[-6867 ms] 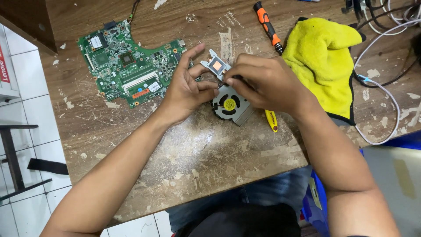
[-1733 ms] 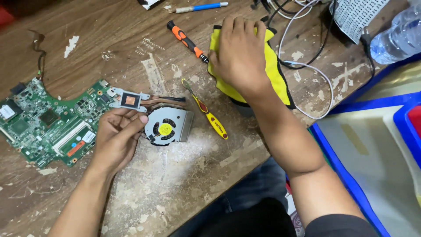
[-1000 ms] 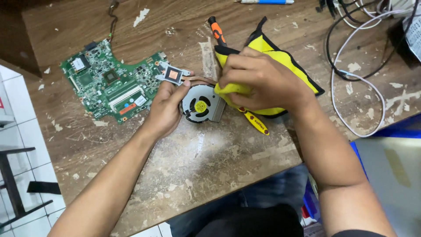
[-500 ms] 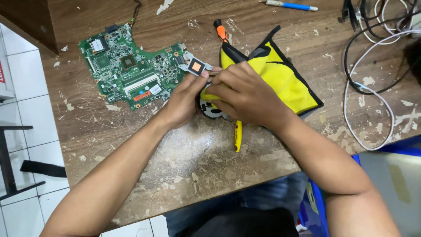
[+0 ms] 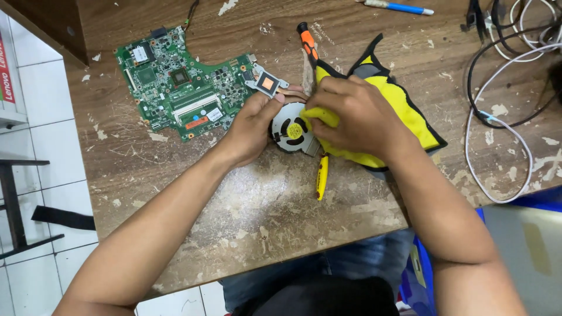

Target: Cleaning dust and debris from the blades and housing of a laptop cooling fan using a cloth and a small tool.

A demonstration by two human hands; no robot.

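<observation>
We judge fan (image 5: 291,131) light, blades fragile; hold by rim. Left hand (image 5: 253,126) pinches its edge. Right hand (image 5: 357,117) bunches soft cloth (image 5: 410,111) onto hub.

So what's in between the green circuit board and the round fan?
In the head view, the left hand lies between the green circuit board and the cooling fan, with the fan's copper heat plate just above its fingers.

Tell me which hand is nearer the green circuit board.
Left. The left hand steadies the fan right beside the green circuit board; the right hand presses a yellow cloth farther away.
</observation>
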